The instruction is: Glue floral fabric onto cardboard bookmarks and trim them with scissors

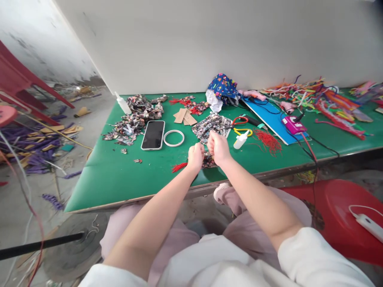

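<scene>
My left hand (195, 156) and my right hand (218, 148) are side by side over the near edge of the green table (119, 175), both with fingers curled. Between and under them lies a small piece of dark floral fabric (208, 161), which both hands pinch. A red tassel (179, 167) pokes out to the left of my left hand. Just beyond my right hand lies a larger floral fabric piece (214, 125).
A phone (153, 134) and a white ring (174, 138) lie left of centre, with fabric scraps (134, 119) behind them. Cardboard pieces (184, 116), two glue bottles (241, 140) (122, 104), red threads (267, 141), a blue board (271, 117) and coloured pipe cleaners (323, 97) lie beyond. A red stool (338, 215) stands at right.
</scene>
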Available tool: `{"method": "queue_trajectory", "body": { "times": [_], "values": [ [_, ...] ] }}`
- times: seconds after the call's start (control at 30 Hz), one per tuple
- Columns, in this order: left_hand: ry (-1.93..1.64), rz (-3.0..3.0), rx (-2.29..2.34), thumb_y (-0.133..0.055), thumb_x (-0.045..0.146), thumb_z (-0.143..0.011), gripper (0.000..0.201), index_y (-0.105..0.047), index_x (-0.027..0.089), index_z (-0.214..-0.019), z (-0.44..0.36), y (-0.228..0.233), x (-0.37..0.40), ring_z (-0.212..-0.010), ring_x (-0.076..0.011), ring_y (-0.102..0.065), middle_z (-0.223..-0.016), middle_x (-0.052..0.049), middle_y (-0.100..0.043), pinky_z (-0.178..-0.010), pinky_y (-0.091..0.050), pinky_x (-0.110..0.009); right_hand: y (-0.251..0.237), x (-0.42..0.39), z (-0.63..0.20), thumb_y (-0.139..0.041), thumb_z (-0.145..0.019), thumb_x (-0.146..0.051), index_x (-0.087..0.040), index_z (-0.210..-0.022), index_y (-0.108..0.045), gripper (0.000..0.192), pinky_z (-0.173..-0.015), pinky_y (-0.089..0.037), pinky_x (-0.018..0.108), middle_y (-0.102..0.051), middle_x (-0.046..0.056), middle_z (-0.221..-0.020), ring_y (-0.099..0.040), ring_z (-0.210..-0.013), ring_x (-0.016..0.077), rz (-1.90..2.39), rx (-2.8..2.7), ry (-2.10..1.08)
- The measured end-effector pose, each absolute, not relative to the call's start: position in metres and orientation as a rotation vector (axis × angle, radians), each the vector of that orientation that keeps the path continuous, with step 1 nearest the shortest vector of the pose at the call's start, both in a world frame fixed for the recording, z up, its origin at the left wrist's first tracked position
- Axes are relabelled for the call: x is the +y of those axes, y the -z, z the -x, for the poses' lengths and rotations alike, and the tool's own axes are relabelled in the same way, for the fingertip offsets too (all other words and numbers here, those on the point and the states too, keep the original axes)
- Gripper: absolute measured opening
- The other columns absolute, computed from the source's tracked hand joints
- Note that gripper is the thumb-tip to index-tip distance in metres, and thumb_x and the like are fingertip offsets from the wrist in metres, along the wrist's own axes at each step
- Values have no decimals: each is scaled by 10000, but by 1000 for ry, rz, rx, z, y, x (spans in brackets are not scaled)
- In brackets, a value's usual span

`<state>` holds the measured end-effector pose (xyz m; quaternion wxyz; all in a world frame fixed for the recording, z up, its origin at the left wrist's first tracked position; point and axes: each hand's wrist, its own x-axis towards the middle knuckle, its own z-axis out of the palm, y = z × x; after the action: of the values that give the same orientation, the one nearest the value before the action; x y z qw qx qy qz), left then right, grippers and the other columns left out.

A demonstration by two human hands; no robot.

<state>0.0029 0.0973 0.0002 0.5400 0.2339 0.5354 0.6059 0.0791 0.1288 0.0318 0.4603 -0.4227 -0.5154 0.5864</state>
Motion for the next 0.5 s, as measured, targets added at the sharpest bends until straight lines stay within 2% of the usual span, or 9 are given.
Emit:
{"method": "queue_trajectory", "body": {
  "times": [0.07,0.13,0.2,0.23,0.3,0.37,0.5],
  "values": [
    [-1478,-548,1270,-505,368,-886,270,-565,122,-978,-4,-1,97,-649,-94,-560,-836,-20,-592,-571,-491,-247,-22,126,-79,-471,-800,-443,-217,-449,-246,474,-396,-169,233,-213,-80,-399,-202,-380,60,1055,-1293,-1426],
    [-1528,-547,1255,-498,372,-889,264,-566,118,-906,-6,-3,97,-569,-71,-517,-746,5,-566,-512,-456,-215,-9,123,-79,-518,-776,-415,-210,-437,-290,457,-414,-187,234,-258,-74,-397,-236,-404,64,1077,-1313,-1407],
    [-1580,-555,1227,-433,363,-909,340,-504,130,-672,-5,-9,97,-413,-42,-363,-542,57,-425,-393,-325,-176,2,122,-79,-525,-775,-396,-205,-434,-313,444,-423,-193,232,-278,-73,-399,-250,-415,64,1092,-1325,-1401],
    [-1612,-566,1210,-385,347,-913,403,-414,154,-561,-3,-13,96,-364,-38,-264,-470,76,-313,-355,-240,-173,5,122,-79,-518,-781,-393,-204,-434,-313,445,-421,-192,230,-279,-73,-397,-251,-413,64,1099,-1327,-1408],
    [-1697,-600,1179,-323,305,-880,425,-236,194,-479,6,-23,91,-338,-43,-154,-426,84,-165,-341,-128,-188,6,124,-78,-502,-794,-397,-206,-434,-309,451,-408,-180,227,-271,-76,-387,-248,-397,61,1112,-1329,-1444],
    [-1803,-648,1164,-363,283,-812,387,-196,197,-473,23,-33,82,-343,-45,-145,-427,82,-149,-354,-102,-194,-2,127,-78,-486,-806,-411,-212,-432,-297,464,-385,-155,225,-247,-81,-367,-228,-364,57,1124,-1331,-1516],
    [-2010,-733,1202,-430,262,-715,352,-209,193,-450,65,-39,56,-362,-47,-145,-416,78,-168,-381,-89,-208,-42,136,-75,-433,-830,-474,-224,-442,-218,509,-350,-91,219,-153,-102,-354,-135,-314,44,1097,-1317,-1661]
  ]
}}
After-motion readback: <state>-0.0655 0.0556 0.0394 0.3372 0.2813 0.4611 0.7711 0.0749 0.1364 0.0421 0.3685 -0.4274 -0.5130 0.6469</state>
